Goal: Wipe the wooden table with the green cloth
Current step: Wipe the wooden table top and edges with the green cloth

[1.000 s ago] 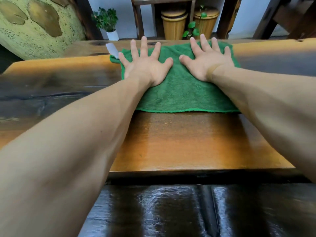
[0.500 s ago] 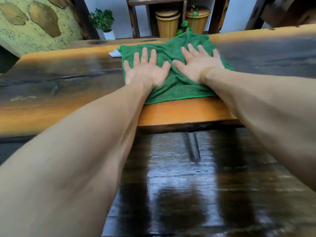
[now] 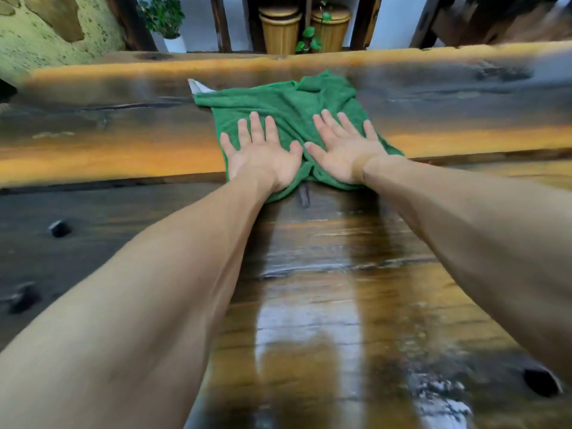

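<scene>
The green cloth (image 3: 291, 119) lies on the wooden table (image 3: 309, 274), out toward the far half of the top, straddling the seam where a bright orange plank meets the darker boards nearer the person. It is rumpled rather than flat: folds bunch up at its far edge, and its near edge curls under the wrists. A small white tag (image 3: 195, 85) sticks out from its far left corner.

Both hands are pressed palm-down on the cloth, side by side, thumbs nearly meeting in the middle. The left hand (image 3: 263, 156) has its fingers straight and slightly spread, flat on the fabric, gripping nothing. The right hand (image 3: 343, 153) lies the same way, fingers splayed and angled a little to the right, pushing down without curling round anything. Both bare forearms reach out long from the bottom corners of the view.

The table surface near the person is glossy and streaked with pale reflections; it may be wet, though the blur makes that hard to judge. Dark knots mark the wood at the left and lower right.

Past the far edge stand 2 ribbed wooden bins (image 3: 280, 29), a trailing green vine (image 3: 308, 41) between them, and a small potted plant (image 3: 164, 20) in a white pot to the left. A large mottled yellow-green object (image 3: 46, 35) fills the upper left corner.
</scene>
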A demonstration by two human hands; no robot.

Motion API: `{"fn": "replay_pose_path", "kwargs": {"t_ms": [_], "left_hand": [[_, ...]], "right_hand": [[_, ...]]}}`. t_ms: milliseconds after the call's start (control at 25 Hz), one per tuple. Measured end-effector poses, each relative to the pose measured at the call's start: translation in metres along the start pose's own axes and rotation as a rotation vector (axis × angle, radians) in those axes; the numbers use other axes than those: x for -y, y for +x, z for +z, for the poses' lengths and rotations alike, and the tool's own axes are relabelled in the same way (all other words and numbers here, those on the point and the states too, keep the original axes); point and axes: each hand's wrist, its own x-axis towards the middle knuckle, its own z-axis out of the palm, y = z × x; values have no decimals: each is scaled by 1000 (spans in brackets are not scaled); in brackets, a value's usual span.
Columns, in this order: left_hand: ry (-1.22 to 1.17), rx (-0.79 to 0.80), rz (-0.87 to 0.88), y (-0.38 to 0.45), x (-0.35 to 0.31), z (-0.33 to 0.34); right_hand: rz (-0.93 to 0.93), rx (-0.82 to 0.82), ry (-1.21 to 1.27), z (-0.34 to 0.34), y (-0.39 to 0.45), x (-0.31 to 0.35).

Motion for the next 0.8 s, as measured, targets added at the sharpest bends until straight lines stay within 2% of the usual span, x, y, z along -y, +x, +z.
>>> {"fn": "replay_pose_path", "kwargs": {"t_ms": [440, 800], "left_hand": [[20, 5, 88, -158, -24, 30], [14, 157, 145, -289, -27, 43]], "right_hand": [[25, 59, 34, 23, -148, -15], [64, 133, 61, 42, -296, -17]]}}
